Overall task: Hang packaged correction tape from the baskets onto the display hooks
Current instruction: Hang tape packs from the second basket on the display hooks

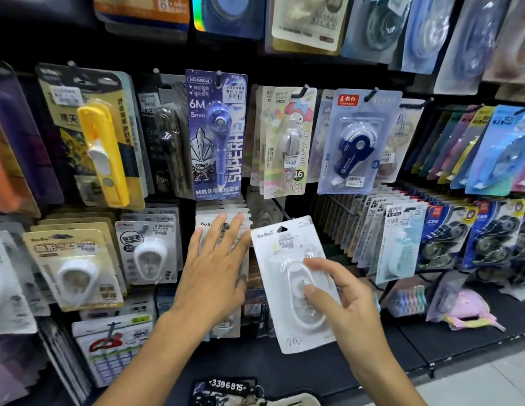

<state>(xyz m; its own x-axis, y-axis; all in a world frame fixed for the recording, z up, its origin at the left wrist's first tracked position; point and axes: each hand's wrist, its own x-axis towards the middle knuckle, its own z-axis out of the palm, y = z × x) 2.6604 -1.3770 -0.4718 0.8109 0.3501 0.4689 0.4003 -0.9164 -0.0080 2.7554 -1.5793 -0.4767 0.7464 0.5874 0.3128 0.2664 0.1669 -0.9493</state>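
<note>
My right hand [340, 297] grips a white packaged correction tape [287, 276] by its blister, with the hang hole at the top. The pack is tilted and sits just right of a display hook [226, 225]. A stack of the same white BoBo packs [223, 221] hangs on that hook. My left hand [214, 268] lies flat with straight fingers against that stack, fingertips beside the hook's tip.
Carded correction tapes fill the black hook wall: a purple 6M card [215, 133], a My Melody card [287, 142], a blue-and-white card [355, 142]. Rows of packs hang at right [402, 238]. A white basket rim [296, 401] shows at the bottom edge.
</note>
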